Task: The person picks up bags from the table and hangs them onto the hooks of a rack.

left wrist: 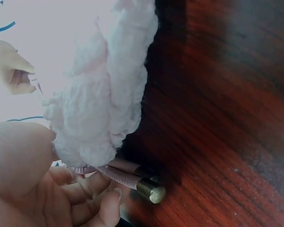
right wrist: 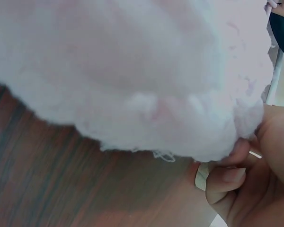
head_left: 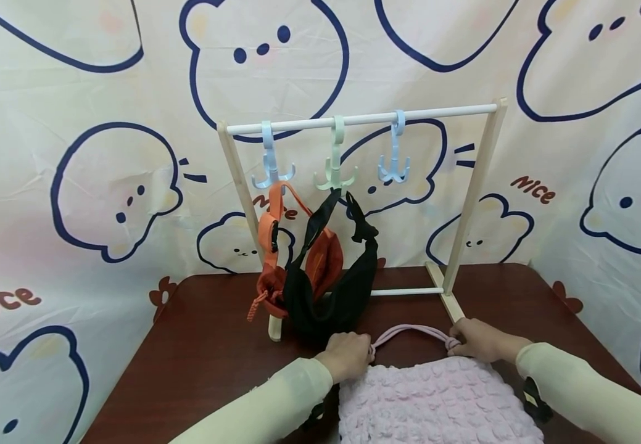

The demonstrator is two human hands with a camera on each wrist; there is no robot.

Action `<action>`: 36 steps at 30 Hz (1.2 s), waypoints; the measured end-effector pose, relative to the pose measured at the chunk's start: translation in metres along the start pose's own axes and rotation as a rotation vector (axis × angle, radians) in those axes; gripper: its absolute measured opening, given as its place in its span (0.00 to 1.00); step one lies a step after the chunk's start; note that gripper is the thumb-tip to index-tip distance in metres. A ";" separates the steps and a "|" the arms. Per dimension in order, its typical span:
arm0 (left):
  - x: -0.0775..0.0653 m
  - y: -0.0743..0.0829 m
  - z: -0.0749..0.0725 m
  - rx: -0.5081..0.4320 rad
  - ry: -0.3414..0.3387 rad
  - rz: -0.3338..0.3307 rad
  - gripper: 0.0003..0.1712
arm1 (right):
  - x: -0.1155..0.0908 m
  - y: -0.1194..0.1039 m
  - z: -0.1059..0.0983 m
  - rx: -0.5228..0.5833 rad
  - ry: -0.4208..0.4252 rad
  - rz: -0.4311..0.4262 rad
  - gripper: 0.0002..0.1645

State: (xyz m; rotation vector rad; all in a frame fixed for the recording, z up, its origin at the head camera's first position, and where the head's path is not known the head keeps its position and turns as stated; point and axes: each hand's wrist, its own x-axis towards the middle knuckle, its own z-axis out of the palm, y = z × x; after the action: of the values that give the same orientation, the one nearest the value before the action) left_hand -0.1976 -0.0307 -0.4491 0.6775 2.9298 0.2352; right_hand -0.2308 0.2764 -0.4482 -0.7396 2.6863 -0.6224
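A pale pink fluffy bag [head_left: 428, 404] lies at the front of the table, partly cut off by the lower edge of the head view. Its pink cord handle [head_left: 409, 327] arches above the top edge. My left hand [head_left: 348, 356] grips the cord at the bag's left top corner, and my right hand [head_left: 482, 340] pinches the knotted cord at the right corner. In the left wrist view, cord ends with a gold-coloured tip [left wrist: 151, 190] stick out past the fingers. The right wrist view shows curled fingers [right wrist: 227, 182] against the bag's edge.
Behind the bag stands a wooden rack with a white rail [head_left: 364, 119]. An orange bag [head_left: 270, 271] hangs from the left blue hook [head_left: 269, 157], a black bag [head_left: 328, 308] from the green hook [head_left: 335, 160]. Another blue hook [head_left: 395, 151] hangs farther right, bare. A patterned curtain surrounds the brown table [head_left: 198, 345].
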 end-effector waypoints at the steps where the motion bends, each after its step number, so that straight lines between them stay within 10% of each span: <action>1: 0.000 0.000 0.000 0.001 0.002 0.002 0.15 | -0.001 0.000 -0.001 0.004 -0.003 -0.006 0.09; 36: -0.001 -0.006 -0.004 -0.018 0.086 -0.016 0.12 | -0.006 -0.007 -0.016 0.057 0.017 -0.044 0.08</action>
State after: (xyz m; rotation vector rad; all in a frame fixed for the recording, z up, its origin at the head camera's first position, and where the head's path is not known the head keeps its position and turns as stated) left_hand -0.1999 -0.0371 -0.4461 0.6565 3.0097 0.2962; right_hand -0.2291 0.2799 -0.4300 -0.7841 2.6617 -0.7165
